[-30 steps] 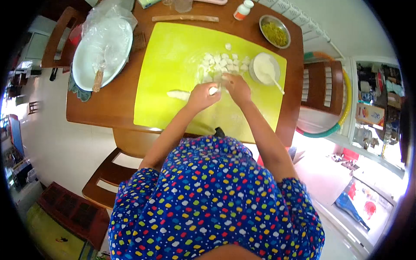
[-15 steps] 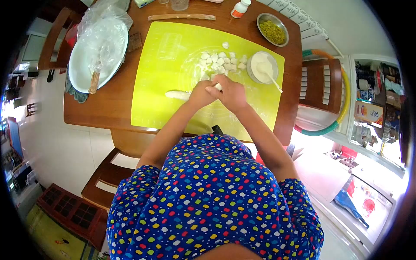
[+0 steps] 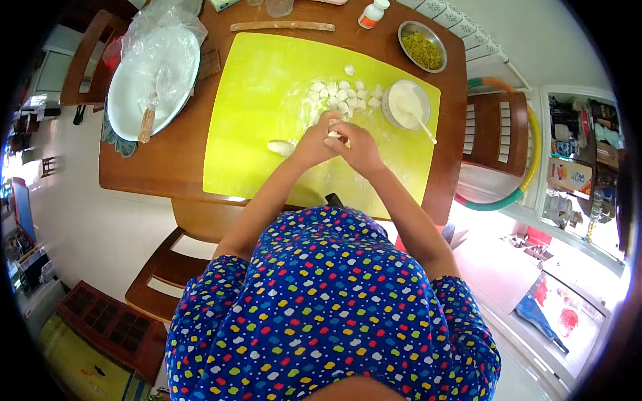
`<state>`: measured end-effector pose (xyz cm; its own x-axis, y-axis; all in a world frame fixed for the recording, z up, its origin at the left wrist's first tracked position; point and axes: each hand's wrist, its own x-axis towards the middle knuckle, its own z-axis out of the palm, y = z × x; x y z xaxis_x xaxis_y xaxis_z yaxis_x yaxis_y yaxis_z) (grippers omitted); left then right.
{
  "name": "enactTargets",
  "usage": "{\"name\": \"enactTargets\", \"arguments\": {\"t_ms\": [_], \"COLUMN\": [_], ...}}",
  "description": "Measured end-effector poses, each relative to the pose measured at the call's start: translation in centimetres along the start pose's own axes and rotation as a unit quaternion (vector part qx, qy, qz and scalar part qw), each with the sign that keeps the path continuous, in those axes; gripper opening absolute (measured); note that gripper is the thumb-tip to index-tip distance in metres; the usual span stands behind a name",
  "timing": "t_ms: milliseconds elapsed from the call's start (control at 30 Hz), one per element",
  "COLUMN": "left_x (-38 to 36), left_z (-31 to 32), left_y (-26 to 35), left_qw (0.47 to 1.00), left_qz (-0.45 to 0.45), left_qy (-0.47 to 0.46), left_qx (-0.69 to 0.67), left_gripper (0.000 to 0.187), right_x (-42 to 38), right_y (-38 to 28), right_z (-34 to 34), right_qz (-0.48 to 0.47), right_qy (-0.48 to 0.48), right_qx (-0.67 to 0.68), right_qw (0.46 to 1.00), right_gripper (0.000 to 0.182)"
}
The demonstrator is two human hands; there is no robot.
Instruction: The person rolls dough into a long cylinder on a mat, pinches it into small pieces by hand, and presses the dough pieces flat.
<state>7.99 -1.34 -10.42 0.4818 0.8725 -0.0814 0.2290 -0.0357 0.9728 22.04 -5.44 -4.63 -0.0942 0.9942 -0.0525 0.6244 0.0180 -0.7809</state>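
Over the yellow-green mat [image 3: 244, 107], my two hands meet close together. My left hand [image 3: 311, 146] is closed around a white dough roll [image 3: 280, 148], whose floury end pokes out on its left side. The fingers of my right hand [image 3: 362, 149] are closed on the dough's other end [image 3: 334, 135], which shows between the hands. Just beyond lie several small cut dough pieces [image 3: 342, 95], dusted with flour. A bowl [image 3: 385, 110] of white flour [image 3: 404, 100] with a spoon [image 3: 424, 128] in it stands to their right.
A rolling pin [image 3: 282, 27] lies past the mat's far edge. At the back right are a white bottle [image 3: 372, 13] and a metal bowl [image 3: 400, 41] of green filling [image 3: 421, 50]. A large white basin [image 3: 115, 110] with plastic wrap and a brush [image 3: 146, 125] sits left.
The dough roll's left end has shifted right, nearer my left hand, and less of it sticks out. My fingers have parted slightly, showing more of the dough between them.
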Motion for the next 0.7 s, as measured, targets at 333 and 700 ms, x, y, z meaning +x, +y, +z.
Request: {"name": "enactTargets", "arguments": {"t_ms": [333,700], "left_x": [0.7,-1.1], "left_z": [0.2,-1.7], "left_y": [0.6,1.3], "left_qw": [0.988,0.996], "left_qz": [-0.034,-0.056], "left_qy": [-0.074,-0.070], "left_qx": [0.130,0.001], "left_gripper": [0.030,0.024], "right_x": [0.0,1.9], "right_y": [-2.2,5.2], "right_z": [-0.6,0.6], "right_qz": [0.000,-0.007], "right_qy": [0.041,0.137], "right_qx": [-0.110,-0.199], "right_qw": [0.993,0.970], "right_gripper": [0.026,0.021]}}
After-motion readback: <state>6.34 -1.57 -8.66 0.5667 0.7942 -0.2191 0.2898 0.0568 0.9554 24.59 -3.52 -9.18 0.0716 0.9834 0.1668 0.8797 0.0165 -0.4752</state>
